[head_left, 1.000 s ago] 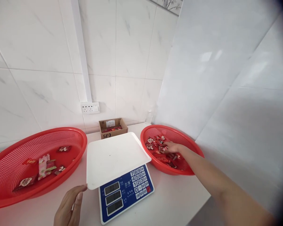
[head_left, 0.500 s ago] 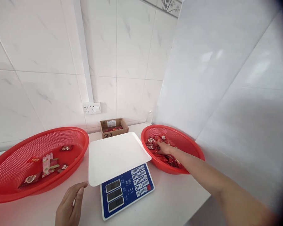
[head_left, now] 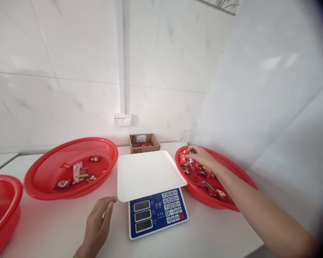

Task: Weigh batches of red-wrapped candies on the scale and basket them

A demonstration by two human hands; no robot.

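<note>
Over the far left part of the right red basket (head_left: pixel 244 181), my right hand (head_left: pixel 200 156) has its fingers closed on small red-wrapped packets (head_left: pixel 183 158). More red packets (head_left: pixel 212 190) lie loose below it in the basket. My left hand (head_left: pixel 99 220) holds nothing. Its fingers are loosely bent with a gap by the thumb, and the fingertips are at the near left corner of the white weighing pan (head_left: pixel 148 175). This bare pan sits on a blue electronic scale (head_left: pixel 158 214) with a keypad and three displays, whose digits I cannot read clearly.
Left of the scale stands another red basket (head_left: pixel 43 179) with several wrapped packets (head_left: pixel 78 172). Part of a third red basket (head_left: pixel 5 215) shows at the left edge. Behind the pan are a small cardboard box (head_left: pixel 144 148) and a clear container (head_left: pixel 185 136), near the tiled wall.
My right hand has lifted from the pile towards the basket's far rim, now with red packets in its fingers. The view has turned left, bringing the third basket in. My left hand stays by the pan.
</note>
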